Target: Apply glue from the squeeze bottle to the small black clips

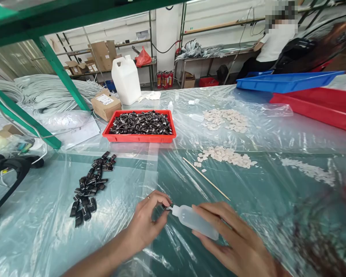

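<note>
Near the front centre, my left hand [150, 217] pinches a small black part [166, 207] between thumb and fingers. My right hand [233, 234] is closed around a translucent white squeeze bottle [196, 221], lying tilted with its nozzle pointing left. The nozzle tip meets the black part or sits right at it. Several similar black parts [89, 184] are scattered in a loose pile to the left. Beyond my hands, a red tray [140, 138] is full of black parts. Small whitish pieces [230, 157] lie in a heap at the right, with a thin wooden stick [206, 179] beside them.
Plastic sheeting covers the table [123, 196]. A white jug [127, 80] and a cardboard box [106, 104] stand behind the tray. More pale pieces [226, 120] lie farther back. Blue [288, 81] and red bins [320, 109] sit at right. A person [276, 46] is behind; dark hair intrudes lower right.
</note>
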`<action>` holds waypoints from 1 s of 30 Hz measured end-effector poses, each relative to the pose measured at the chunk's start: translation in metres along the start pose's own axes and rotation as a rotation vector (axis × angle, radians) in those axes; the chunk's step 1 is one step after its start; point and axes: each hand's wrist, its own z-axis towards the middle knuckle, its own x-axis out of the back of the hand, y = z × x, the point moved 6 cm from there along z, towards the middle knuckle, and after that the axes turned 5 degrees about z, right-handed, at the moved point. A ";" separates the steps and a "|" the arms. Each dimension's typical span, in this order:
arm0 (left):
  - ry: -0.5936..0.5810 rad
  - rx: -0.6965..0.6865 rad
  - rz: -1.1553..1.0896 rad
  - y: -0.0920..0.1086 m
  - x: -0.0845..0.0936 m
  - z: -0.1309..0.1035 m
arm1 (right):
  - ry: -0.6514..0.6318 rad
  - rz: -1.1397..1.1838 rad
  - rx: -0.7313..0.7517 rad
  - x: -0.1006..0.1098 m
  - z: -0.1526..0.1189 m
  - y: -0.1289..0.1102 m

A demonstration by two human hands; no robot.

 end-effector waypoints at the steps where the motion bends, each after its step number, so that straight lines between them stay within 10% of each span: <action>1: 0.003 -0.007 0.015 0.000 0.000 0.000 | -0.002 0.007 -0.005 0.000 -0.001 0.000; 30: -0.108 -0.023 -0.001 0.010 -0.005 -0.007 | -0.078 -0.130 0.074 0.017 -0.007 -0.012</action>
